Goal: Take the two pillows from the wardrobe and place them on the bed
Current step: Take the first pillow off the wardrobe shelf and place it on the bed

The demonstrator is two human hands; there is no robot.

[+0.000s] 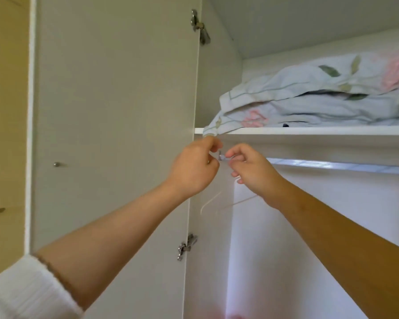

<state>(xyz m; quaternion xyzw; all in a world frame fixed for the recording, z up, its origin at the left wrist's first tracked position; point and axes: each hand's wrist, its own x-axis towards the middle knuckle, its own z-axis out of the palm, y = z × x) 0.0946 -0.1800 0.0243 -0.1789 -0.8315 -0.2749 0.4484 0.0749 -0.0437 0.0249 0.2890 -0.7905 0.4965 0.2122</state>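
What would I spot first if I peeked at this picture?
Two flowery pillows lie stacked on the top shelf of the open wardrobe, with one corner drooping over the edge. Just below that corner, a left hand and a right hand reach up with curled fingers.

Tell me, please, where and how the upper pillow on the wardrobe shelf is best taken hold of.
Grip the upper pillow by its near left corner, reaching up from the open front. It lies flat on the lower pillow, and that corner droops toward the front edge of the shelf, so it is probably easy to pinch there.
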